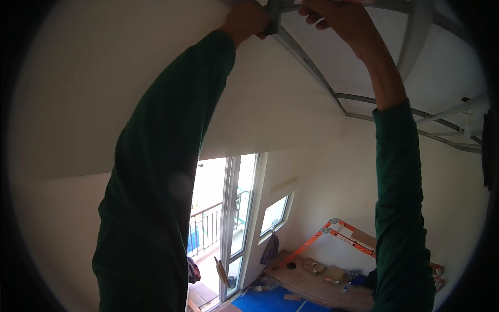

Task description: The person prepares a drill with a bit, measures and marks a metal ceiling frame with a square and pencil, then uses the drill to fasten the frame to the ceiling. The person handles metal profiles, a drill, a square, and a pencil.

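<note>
Overhead metal frame (306, 60) and 2 raised hands, seen from the head. The frame's long edge follows the wall (306, 125) from the upper middle toward the far corner; cross members divide the area beneath the pale ceiling into bays. The left hand (248, 22), fingers bent, lies against the frame at the wall; whether it grips cannot be told. The right hand (332, 15) has its fingers curled near another member; the upper picture edge cuts it off, so what it holds cannot be told. Open room lies between the 2 green sleeves; the wall limits movement at left, and a broad metal strip (416, 39) hangs beside the right wrist. Below: a glazed door (228, 208), a small window (274, 213), a hanging bag (270, 249), and an orange ladder (306, 244) across a brown board (301, 281) beside a blue floor sheet (270, 300).
</note>
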A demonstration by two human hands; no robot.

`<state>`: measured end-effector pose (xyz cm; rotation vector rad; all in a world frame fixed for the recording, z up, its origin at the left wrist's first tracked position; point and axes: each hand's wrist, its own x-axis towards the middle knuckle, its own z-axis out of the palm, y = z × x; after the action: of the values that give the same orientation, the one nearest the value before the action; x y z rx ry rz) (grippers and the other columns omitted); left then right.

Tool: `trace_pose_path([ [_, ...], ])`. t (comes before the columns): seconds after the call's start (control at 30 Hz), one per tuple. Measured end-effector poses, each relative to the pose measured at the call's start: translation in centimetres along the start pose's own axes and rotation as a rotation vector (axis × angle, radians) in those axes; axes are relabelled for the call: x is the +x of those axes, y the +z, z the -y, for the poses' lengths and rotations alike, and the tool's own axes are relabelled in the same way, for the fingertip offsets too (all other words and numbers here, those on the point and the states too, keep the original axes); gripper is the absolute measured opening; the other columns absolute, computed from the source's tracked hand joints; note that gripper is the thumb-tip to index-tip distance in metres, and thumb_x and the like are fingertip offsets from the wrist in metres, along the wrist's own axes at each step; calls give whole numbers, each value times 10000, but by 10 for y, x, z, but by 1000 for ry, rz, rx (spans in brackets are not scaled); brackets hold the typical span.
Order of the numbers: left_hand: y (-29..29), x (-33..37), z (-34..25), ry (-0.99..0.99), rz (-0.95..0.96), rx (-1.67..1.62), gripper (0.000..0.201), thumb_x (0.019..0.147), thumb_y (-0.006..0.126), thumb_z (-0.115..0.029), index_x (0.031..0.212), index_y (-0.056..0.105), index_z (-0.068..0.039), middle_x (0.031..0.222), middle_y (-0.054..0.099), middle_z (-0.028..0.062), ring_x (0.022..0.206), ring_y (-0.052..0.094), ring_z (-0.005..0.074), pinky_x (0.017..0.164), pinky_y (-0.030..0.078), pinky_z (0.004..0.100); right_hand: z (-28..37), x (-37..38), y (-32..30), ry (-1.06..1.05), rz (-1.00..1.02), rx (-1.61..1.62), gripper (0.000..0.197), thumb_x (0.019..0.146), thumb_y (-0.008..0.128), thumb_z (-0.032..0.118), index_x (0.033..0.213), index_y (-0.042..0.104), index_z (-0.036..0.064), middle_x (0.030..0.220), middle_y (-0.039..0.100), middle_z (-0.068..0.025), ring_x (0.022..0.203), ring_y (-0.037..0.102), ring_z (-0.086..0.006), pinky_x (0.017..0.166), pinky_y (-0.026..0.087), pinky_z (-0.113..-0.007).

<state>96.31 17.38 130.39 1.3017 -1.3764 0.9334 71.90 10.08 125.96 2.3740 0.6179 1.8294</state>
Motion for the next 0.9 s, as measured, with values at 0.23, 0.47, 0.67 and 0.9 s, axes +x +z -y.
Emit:
trace_pose_path([
  [0.23,-1,-11,-52,-145,-115,-26,364,1041,578,-187,939,756,113,823,778,224,718,793,296,683,635,427,-12,119,-12,-65,179,-517,331,897,734,307,848,747,-20,736,730,-155,672,704,-245,620,543,-405],
  [0.47,-2,-9,-30,-124,-159,52,331,983,611,-178,900,766,103,792,775,213,767,798,324,736,636,443,-41,145,14,-239,171,-561,354,895,679,296,863,757,-48,774,735,-255,715,746,-370,672,584,-469],
  [0.67,3,1,-27,-80,-172,182,302,963,634,-175,892,780,80,825,783,215,806,799,332,785,634,455,-25,133,10,-100,202,-538,358,900,690,268,884,760,-82,790,760,-228,730,764,-327,684,599,-433],
  [0.9,3,-5,-35,-169,-142,106,305,1008,626,-155,989,769,113,882,789,228,803,803,314,736,641,432,-24,124,9,-91,204,-512,374,904,702,261,887,747,-110,775,753,-226,723,764,-301,667,598,-416],
])
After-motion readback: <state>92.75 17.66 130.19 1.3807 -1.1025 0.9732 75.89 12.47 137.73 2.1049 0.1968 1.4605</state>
